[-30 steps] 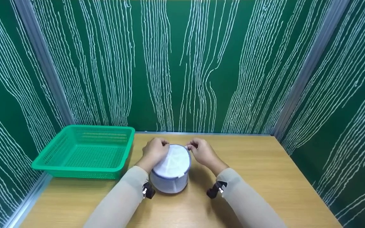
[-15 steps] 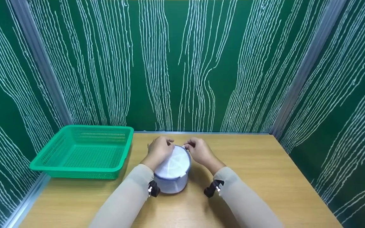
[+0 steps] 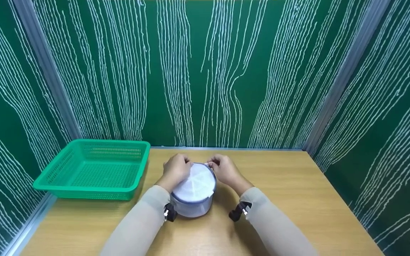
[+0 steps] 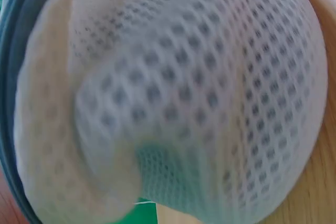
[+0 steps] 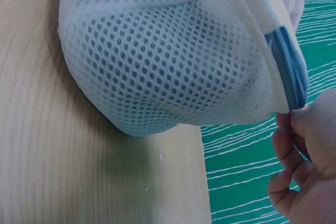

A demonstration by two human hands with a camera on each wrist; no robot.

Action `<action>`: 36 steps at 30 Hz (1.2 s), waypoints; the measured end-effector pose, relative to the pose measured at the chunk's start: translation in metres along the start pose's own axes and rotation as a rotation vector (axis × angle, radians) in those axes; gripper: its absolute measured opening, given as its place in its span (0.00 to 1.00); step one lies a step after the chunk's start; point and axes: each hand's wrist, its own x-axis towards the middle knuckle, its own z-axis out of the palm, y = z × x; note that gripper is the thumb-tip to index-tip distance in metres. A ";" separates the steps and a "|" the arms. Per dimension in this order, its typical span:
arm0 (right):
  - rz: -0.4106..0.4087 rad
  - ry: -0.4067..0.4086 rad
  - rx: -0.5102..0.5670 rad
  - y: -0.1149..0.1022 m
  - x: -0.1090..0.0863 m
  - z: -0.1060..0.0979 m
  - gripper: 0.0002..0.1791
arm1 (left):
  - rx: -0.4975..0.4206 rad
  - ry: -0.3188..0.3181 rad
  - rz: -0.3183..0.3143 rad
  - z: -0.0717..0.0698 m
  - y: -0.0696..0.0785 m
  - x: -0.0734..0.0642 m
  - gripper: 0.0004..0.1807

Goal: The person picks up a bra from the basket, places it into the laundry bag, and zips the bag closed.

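A round white mesh laundry bag [image 3: 197, 183] with a blue-grey rim stands between the hands, its flat top tilted toward the head camera. My left hand [image 3: 175, 171] grips the bag's far left rim with curled fingers. At the far right of the rim, my right hand [image 3: 225, 170] pinches the edge; the right wrist view has thumb and fingertip together at the end of the blue zipper band [image 5: 287, 61]. In the left wrist view the honeycomb mesh [image 4: 278, 93] fills most of the picture and hides the left fingers.
A green plastic basket [image 3: 94, 195] with slotted sides stands at the left of the wooden table [image 3: 290, 206]. Green panels [image 3: 226, 106] with white wavy lines rise behind and at both sides, joined by grey metal posts [image 3: 343, 71].
The left hand shifts slightly right, then back a little left, staying at the rim. The bag's top turns and tips slightly. The right hand keeps its pinch, almost still.
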 end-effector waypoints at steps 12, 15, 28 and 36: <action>0.032 -0.011 0.021 0.002 -0.001 -0.002 0.07 | 0.047 0.017 -0.065 -0.006 -0.014 -0.002 0.13; 0.039 -0.017 0.023 0.002 -0.002 -0.002 0.07 | 0.042 0.014 -0.076 -0.007 -0.017 -0.005 0.14; 0.072 -0.025 0.035 0.003 -0.008 -0.003 0.08 | -0.003 0.030 -0.124 -0.007 -0.028 -0.014 0.16; 0.032 0.006 0.021 0.000 -0.009 -0.003 0.06 | -0.039 0.066 -0.048 -0.004 -0.029 -0.007 0.17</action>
